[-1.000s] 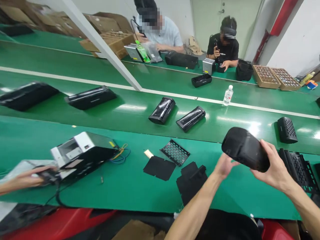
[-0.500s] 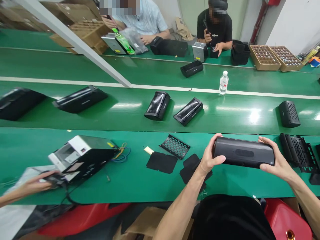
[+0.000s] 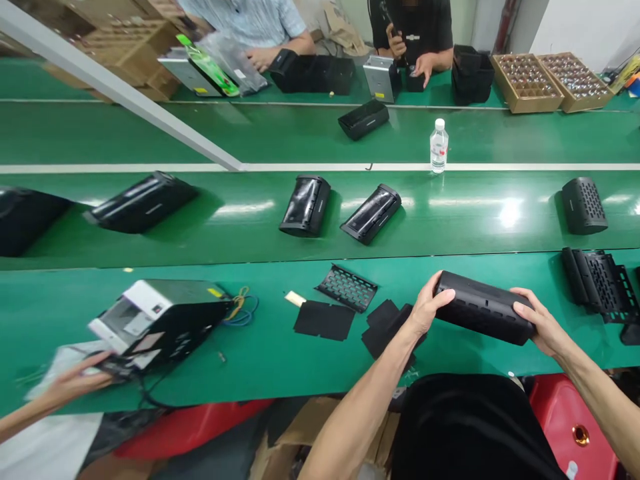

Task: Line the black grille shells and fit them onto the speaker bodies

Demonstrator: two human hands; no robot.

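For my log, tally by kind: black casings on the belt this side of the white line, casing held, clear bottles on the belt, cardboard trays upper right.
Black casings: 5
Held casing: 1
Clear bottle: 1
Cardboard trays: 2
Total: 9

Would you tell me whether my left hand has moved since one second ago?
Yes, the left hand has moved leftward, closer to the perforated black panel.

Table [image 3: 260, 373] is green. On it, left to right: black-and-white machine [image 3: 167, 317], pale strip [image 3: 295, 298], flat black sheet [image 3: 324, 321], perforated panel [image 3: 347, 289] just behind, dark cut pieces [image 3: 387, 328], perforated black parts [image 3: 595, 280] far right. Green surface past it [image 3: 240, 247]: 5 black casings [image 3: 306, 207] this side of white line [image 3: 300, 167], 1 bottle [image 3: 439, 148] at the line, 1 black unit [image 3: 364, 120] beyond.
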